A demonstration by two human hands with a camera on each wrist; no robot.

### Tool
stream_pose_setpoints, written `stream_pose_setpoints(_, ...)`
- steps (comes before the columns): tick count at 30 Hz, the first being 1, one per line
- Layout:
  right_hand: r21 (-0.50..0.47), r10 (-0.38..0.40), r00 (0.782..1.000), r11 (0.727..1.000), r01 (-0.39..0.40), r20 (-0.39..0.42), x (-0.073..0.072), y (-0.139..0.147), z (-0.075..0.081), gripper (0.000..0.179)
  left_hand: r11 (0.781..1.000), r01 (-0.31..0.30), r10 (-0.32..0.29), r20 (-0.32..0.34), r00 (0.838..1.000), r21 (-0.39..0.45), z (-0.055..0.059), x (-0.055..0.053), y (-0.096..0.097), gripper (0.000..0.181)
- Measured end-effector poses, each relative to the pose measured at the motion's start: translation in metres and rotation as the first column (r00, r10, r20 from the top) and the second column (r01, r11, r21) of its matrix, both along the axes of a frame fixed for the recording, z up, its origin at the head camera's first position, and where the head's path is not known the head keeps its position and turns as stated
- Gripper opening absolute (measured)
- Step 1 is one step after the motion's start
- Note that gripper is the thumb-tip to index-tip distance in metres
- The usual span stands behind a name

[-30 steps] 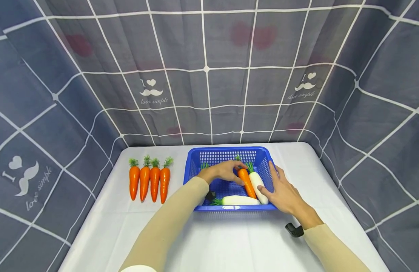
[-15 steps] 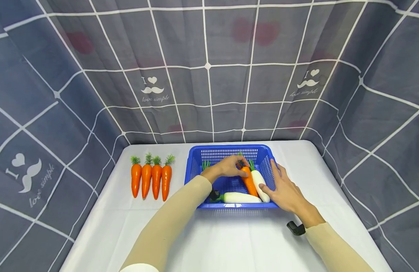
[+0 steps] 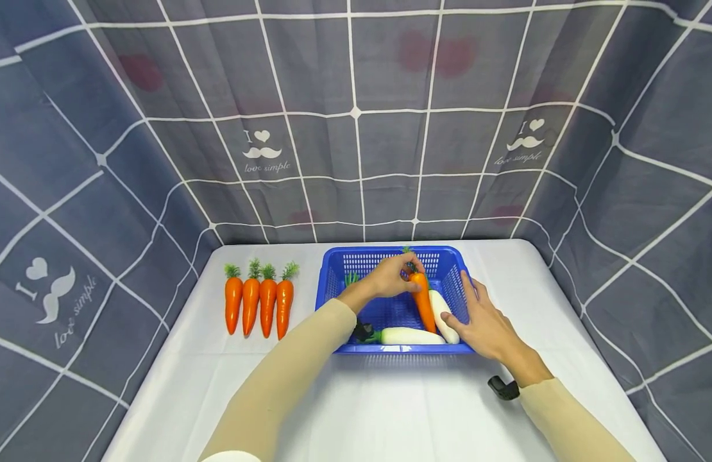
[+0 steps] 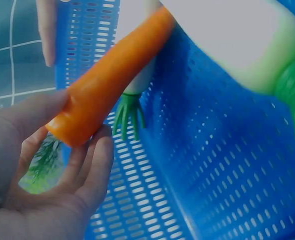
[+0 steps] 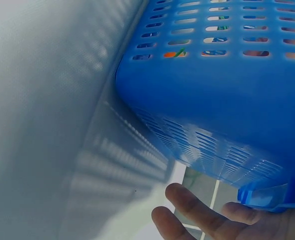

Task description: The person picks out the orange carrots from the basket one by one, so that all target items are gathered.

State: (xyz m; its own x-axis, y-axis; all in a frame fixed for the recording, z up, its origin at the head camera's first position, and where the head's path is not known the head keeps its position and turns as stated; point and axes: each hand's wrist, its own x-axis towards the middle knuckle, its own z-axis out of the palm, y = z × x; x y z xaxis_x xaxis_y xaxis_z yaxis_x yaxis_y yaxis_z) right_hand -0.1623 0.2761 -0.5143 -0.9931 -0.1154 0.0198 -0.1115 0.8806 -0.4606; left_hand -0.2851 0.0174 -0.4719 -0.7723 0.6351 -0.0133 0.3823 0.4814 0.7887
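Observation:
In the head view, my left hand [image 3: 390,276] pinches a carrot [image 3: 424,305] near its leafy top, inside a blue plastic basket [image 3: 390,350]. The left wrist view shows thumb and fingers around the wide end of the carrot [image 4: 110,80], its greens hanging below them. Beside the carrot, a white radish [image 3: 445,321] lies along the basket's right side. A second white radish [image 3: 410,335] lies along the front wall. My right hand [image 3: 487,327] rests over the basket's right rim, thumb on the inner side. Its fingers [image 5: 192,207] extend straight outside the wall.
Several carrots [image 3: 249,308] lie in a row on the white table [image 3: 379,410], left of the basket. Some green leaves [image 3: 351,278] show at the basket's back left, behind my left hand. A grey checked curtain [image 3: 310,147] encloses the table at the back and sides.
My left fingers have closed on the carrot's top and raised that end slightly, toward the back. The right hand stays at the basket's rim.

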Motion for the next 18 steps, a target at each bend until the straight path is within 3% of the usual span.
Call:
stream_pose_setpoints(9, -0.003, -0.002, 1.000, 1.000, 0.002, 0.005, -0.001, 0.001, 0.000, 0.115, 0.994, -0.080, 0.087, -0.096, 0.991, 0.078, 0.016, 0.004, -0.017, 0.033)
stream_pose_setpoints(18, -0.008, 0.001, 1.000, 1.000, -0.001, 0.001, 0.000, 0.000, 0.000, 0.114, 0.971, -0.137, 0.172, -0.176, 0.969, 0.194, 0.031, 0.007, -0.038, 0.032)
